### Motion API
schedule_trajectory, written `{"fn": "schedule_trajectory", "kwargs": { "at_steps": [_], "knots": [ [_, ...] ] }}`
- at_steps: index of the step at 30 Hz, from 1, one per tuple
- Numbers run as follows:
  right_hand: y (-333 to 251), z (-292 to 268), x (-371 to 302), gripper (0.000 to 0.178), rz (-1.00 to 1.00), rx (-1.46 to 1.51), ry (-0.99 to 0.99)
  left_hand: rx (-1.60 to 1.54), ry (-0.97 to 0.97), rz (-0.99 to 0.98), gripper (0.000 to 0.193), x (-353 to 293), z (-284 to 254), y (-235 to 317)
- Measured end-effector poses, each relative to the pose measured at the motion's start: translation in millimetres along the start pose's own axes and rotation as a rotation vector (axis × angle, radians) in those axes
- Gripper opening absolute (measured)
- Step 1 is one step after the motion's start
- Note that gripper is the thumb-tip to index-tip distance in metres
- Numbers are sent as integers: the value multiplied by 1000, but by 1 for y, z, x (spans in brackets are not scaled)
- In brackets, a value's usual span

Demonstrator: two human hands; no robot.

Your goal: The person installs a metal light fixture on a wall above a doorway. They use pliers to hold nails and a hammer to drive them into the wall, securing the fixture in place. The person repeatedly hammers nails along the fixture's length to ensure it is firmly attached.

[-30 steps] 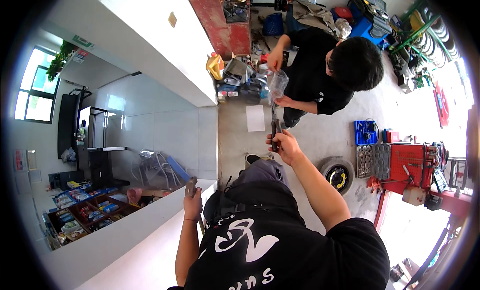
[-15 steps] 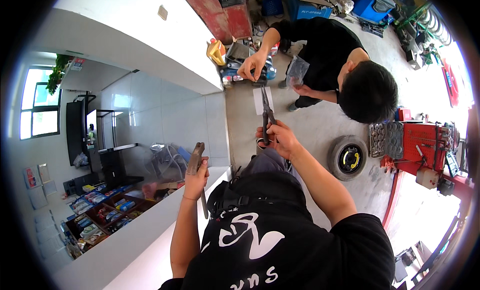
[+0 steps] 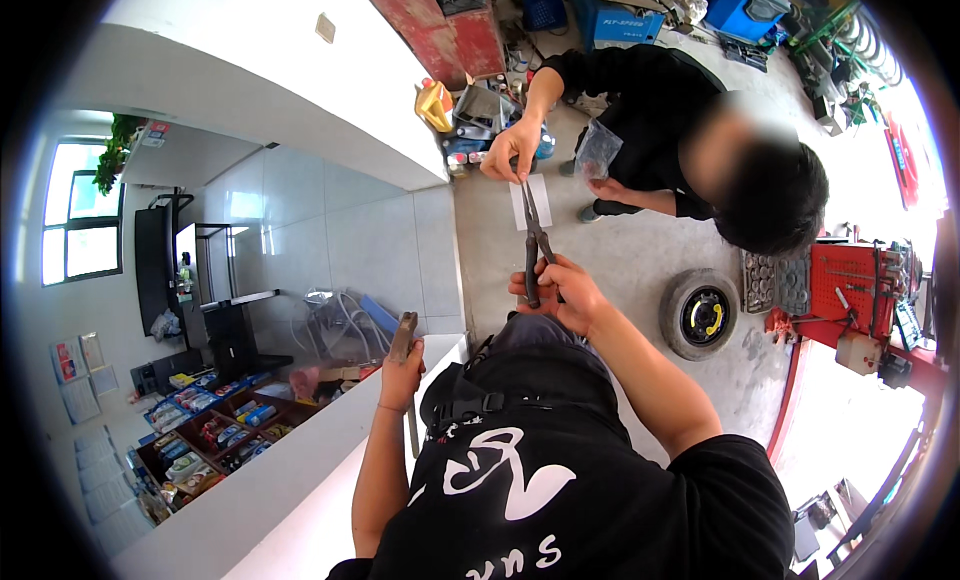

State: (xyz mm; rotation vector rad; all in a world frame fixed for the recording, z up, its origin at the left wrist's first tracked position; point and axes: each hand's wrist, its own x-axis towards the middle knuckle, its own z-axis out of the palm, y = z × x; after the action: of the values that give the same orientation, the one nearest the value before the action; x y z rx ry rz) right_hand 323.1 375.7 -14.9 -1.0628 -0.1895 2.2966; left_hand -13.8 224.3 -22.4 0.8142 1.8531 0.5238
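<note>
My right hand (image 3: 572, 288) is closed around the handles of long-nosed pliers (image 3: 532, 242), which point away from me. Their tips meet the fingers of a co-worker's hand (image 3: 512, 154); a small dark thing shows there, too small to name. That co-worker's other hand (image 3: 614, 190) holds a clear plastic bag (image 3: 598, 150). Down at the left, my left hand (image 3: 402, 376) grips a hammer (image 3: 404, 332), its worn metal head up and its handle hanging below the fist. Beyond the pliers, a white sheet (image 3: 540, 198) lies on the floor.
A low white wall (image 3: 290, 455) runs along my left, with a shelf of packaged goods (image 3: 215, 435) behind it. Bottles and a yellow jug (image 3: 434, 107) stand by the pillar. To the right are a spare wheel (image 3: 700, 315) and a red tool panel (image 3: 850, 285).
The co-worker's fingers have come onto the plier tips, and their head has shifted right. My left hand has dropped slightly with the hammer. My right hand keeps its grip on the pliers.
</note>
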Motion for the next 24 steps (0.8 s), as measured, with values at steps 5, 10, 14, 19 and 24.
{"fn": "schedule_trajectory", "kwargs": {
  "at_steps": [5,10,14,19,24],
  "knots": [
    [1,4,-15,20,-13,-13,20,-106,32,-66,52,2,0,-32],
    [1,3,-19,20,-21,-33,23,88,64,-36,39,-2,4,-50],
    [2,6,-20,21,-32,-82,109,103,131,25,34,-9,11,-76],
    [16,1,-21,20,-107,-37,180,16,117,-99,34,0,-1,-116],
    [34,-6,-50,15,-404,-650,460,27,106,-126,51,-10,1,-76]
  ]
}}
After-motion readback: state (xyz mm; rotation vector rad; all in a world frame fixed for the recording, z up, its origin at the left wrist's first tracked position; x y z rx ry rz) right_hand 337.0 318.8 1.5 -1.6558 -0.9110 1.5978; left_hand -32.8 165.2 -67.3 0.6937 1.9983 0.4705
